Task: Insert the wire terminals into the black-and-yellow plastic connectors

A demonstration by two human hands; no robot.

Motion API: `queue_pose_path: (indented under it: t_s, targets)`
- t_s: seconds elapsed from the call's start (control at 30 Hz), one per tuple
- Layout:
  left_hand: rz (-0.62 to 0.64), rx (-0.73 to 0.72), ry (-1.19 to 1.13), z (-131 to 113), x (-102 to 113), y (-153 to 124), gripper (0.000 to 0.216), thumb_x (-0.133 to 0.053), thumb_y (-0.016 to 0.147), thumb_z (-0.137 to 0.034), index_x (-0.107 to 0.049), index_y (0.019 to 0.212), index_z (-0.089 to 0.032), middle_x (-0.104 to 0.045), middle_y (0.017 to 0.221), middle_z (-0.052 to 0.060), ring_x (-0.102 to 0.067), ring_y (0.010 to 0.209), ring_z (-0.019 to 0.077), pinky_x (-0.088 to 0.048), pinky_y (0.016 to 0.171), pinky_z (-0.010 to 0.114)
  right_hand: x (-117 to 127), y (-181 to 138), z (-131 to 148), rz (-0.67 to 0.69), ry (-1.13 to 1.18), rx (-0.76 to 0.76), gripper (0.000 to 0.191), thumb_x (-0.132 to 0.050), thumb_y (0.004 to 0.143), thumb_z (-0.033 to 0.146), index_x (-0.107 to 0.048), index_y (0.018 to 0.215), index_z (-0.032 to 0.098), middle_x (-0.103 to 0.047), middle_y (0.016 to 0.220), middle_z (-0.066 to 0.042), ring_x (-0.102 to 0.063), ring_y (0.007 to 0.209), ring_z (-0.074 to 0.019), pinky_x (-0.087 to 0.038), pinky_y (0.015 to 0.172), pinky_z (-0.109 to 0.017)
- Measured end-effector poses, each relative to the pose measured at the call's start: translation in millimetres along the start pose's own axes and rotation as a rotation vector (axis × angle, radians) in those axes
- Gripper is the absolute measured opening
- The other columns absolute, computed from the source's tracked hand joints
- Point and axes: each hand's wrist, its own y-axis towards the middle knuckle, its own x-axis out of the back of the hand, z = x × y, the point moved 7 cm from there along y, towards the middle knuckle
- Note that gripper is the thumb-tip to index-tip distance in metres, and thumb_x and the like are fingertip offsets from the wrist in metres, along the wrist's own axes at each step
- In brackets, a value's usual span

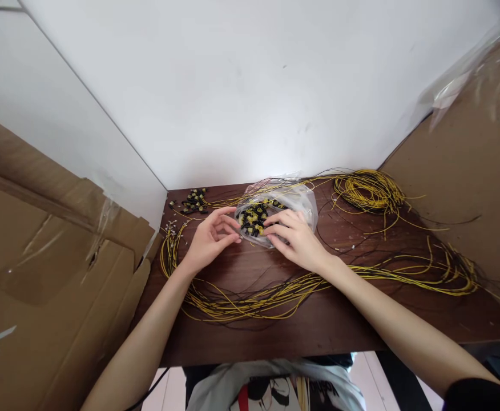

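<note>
A clear plastic bag (301,201) holding several small black and yellow connectors (253,217) lies on the dark wooden table (275,334). My left hand (209,240) rests at the bag's left edge, fingertips touching the plastic near the connectors. From the right, my right hand (295,240) lies on the bag with its fingers curled onto the plastic. Whether either hand pinches a connector is hidden by the fingers.
Yellow and black wires loop across the table front (250,302), stretch right (442,274) and coil at the back right (370,191). Loose connectors (194,201) lie at the back left. Cardboard sheets stand at left (48,274) and right (468,188); a white wall behind.
</note>
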Motion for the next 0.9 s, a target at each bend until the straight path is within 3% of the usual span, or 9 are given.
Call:
queue_pose_path:
  t_s: [0.2,0.37,0.47,0.6,0.73,0.9]
  targets:
    - [0.026,-0.058,0.061,-2.3,-19.7,-6.1,0.056,-0.069,0.072,-0.018,-0.048,0.124,-0.021,-0.059,0.092,0.003,-0.062,0.072,0.0107,-0.055,0.067,0.024,-14.1,-4.1,12.7,-0.008,0.254,-0.152,0.015,-0.057,0.088,0.031,-0.064,0.087,0.019,-0.068,0.081,-0.003,-0.059,0.077,-0.0170,-0.042,0.075,-0.033]
    - [0.050,-0.073,0.111,-2.5,-32.5,-9.2,0.041,-0.067,0.075,-0.021,-0.057,0.114,-0.019,-0.060,0.095,0.006,-0.062,0.077,0.0126,-0.055,0.064,0.022,-20.8,-7.8,5.7,-0.025,0.340,-0.208,0.014,-0.058,0.086,0.028,-0.064,0.079,0.017,-0.065,0.075,-0.003,-0.058,0.070,-0.0150,-0.044,0.068,-0.028]
    - [0.071,-0.038,0.149,1.7,-32.4,-8.5,0.025,-0.065,0.077,-0.026,-0.066,0.099,-0.014,-0.063,0.088,0.007,-0.059,0.066,0.0113,-0.052,0.055,0.021,-12.8,-7.0,-0.1,-0.074,0.381,-0.257,0.012,-0.057,0.085,0.024,-0.064,0.079,0.016,-0.063,0.072,-0.002,-0.057,0.067,-0.0141,-0.043,0.062,-0.026]
    - [0.115,0.085,0.189,12.2,-30.7,-8.1,0.027,-0.059,0.081,-0.033,-0.069,0.092,-0.011,-0.062,0.066,0.004,-0.044,0.046,0.0062,-0.036,0.040,0.017,0.4,-7.7,-12.7,-0.190,0.426,-0.331,0.013,-0.057,0.083,0.026,-0.062,0.077,0.017,-0.063,0.069,-0.002,-0.056,0.064,-0.0135,-0.042,0.057,-0.025]
    - [0.148,0.124,0.184,15.6,-30.5,-7.9,0.030,-0.059,0.081,-0.037,-0.071,0.088,-0.011,-0.052,0.054,-0.001,-0.037,0.045,0.0055,-0.027,0.041,0.017,10.0,-13.2,-36.6,-0.360,0.481,-0.438,0.017,-0.057,0.083,0.031,-0.060,0.074,0.017,-0.059,0.067,-0.001,-0.053,0.061,-0.0129,-0.042,0.057,-0.025]
    - [0.184,0.151,0.123,21.8,-31.7,-7.6,0.036,-0.055,0.083,-0.042,-0.070,0.093,-0.010,-0.042,0.050,-0.004,-0.033,0.046,0.0059,-0.024,0.045,0.018,20.2,-22.2,-68.1,-0.622,0.712,-0.580,0.021,-0.059,0.080,0.039,-0.055,0.077,0.019,-0.057,0.065,0.001,-0.054,0.056,-0.0114,-0.044,0.053,-0.024]
